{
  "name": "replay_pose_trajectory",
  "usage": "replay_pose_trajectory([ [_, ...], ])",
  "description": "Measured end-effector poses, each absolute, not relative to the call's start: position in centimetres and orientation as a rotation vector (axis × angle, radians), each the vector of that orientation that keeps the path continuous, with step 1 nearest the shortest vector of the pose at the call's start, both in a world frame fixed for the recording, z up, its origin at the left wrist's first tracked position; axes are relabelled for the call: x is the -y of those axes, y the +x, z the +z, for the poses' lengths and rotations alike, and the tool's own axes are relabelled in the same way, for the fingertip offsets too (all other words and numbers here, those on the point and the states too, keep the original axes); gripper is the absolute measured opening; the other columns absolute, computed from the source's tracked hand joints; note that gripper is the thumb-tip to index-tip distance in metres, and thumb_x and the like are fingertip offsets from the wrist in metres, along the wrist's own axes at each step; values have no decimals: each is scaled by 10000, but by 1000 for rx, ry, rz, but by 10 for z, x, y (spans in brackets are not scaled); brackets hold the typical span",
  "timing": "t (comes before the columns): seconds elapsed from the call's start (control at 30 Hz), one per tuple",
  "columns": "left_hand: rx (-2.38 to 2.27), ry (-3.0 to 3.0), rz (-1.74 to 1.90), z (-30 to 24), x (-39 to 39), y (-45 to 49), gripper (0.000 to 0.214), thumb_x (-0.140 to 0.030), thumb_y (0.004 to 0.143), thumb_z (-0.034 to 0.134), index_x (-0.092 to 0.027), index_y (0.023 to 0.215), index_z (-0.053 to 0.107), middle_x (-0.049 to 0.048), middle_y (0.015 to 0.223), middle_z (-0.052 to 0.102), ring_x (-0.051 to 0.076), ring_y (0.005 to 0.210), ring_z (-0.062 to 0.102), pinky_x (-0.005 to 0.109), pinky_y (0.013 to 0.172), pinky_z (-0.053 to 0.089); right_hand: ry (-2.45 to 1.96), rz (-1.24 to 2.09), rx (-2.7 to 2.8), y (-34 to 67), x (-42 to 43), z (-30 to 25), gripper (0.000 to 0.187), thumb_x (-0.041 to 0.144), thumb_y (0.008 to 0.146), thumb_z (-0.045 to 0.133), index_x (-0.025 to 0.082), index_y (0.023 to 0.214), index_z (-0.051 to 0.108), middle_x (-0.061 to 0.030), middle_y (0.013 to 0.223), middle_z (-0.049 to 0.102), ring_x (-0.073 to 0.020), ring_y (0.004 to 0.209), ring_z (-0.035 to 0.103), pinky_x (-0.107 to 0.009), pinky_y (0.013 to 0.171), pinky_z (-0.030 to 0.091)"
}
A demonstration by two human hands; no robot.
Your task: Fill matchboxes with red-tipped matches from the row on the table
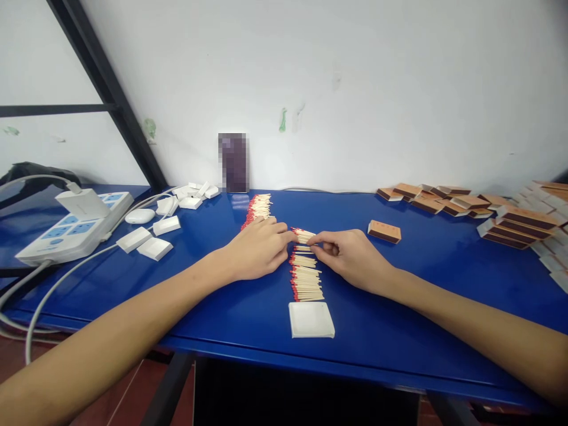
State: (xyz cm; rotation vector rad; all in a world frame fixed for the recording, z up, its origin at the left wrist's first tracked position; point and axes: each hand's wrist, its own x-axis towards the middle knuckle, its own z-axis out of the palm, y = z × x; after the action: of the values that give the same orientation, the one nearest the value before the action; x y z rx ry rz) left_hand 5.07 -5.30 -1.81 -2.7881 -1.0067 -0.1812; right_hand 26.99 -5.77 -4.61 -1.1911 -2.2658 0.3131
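On the left part of the blue table [426, 296] lies a white power strip [73, 228] with grey cables, and beside it are several small white trays [155, 239]. Behind the hands, near the wall, there is a heap of matches [257, 208] with red heads. The left hand [257, 248] lies palm down, its fingers stretched and touching the small bundle [304, 236] at the far end of the row of matches [305, 275], which runs toward the person. At the near end of this row lies one more white tray [311, 320]. The right hand [350, 257] pinches the same bundle from the other side, so both hands meet there. Just right of it is a single matchbox [384, 231], and far right are stacks of matchboxes [510, 222].
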Motion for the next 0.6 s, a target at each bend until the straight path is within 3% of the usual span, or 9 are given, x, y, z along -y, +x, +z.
replay_pose_trajectory([
  [0.6,1028,-2812,-189,-22,49,50,304,-204,937,404,-160,1141,625,75,927,614,221,872,549,365,818,421,-1215,302,2318,271,58,-45,253,260,890,509,180,864,747,20,542,593,-115,468,460,-251,521,356],
])
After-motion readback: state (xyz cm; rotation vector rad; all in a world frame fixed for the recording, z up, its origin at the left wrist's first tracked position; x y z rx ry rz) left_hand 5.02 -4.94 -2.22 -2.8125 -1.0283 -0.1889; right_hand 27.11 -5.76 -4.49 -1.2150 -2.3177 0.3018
